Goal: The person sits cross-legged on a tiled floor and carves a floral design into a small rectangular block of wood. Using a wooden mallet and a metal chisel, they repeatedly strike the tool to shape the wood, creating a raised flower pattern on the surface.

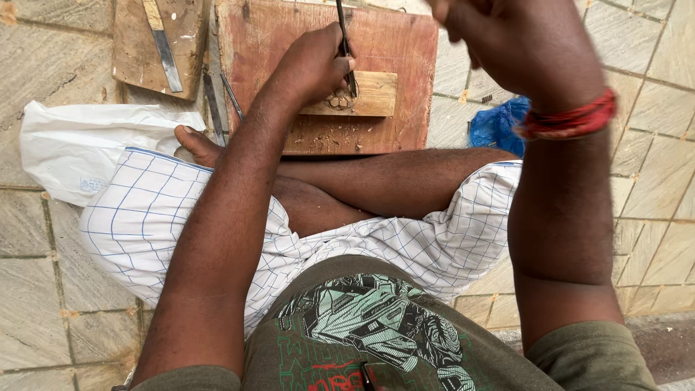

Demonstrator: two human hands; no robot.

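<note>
Left hand (313, 69): fingers closed around thin dark chisel (346, 45), tip on small wood block (364, 95).
Block: lies on reddish board (405, 51), chips beside it.
Right hand (510, 43): raised, blurred; grip possibly closed, contents unclear.

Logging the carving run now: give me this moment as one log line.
left hand: grips chisel, tip on small wood block | right hand: raised, blurred, grip unclear | block on red board | wood chips on board

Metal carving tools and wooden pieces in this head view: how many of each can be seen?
Metal chisels: 4 — one in the left hand at, one flat chisel, two thin chisels.
Wooden pieces: 3 — small carved block, red-brown board, smaller board.
Total: 7
</note>
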